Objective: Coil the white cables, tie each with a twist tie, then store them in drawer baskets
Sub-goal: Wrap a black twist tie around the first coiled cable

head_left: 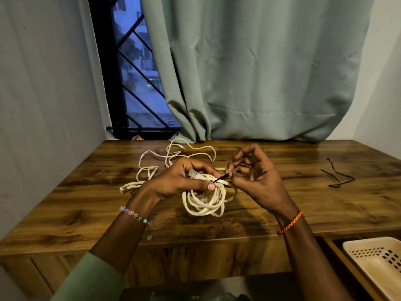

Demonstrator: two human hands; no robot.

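I see the left hand (184, 181) curled around a coiled white cable (206, 200), while the right hand (253, 177) pinches a black twist tie (221, 177) against it.

The room is dim; blue light comes from the window (138, 79) at eleven o'clock. Edges bend.

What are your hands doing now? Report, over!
Left hand grips coiled white cable. Right hand pinches black twist tie at the coil. More ties and loose cable wait. Nothing blocking.
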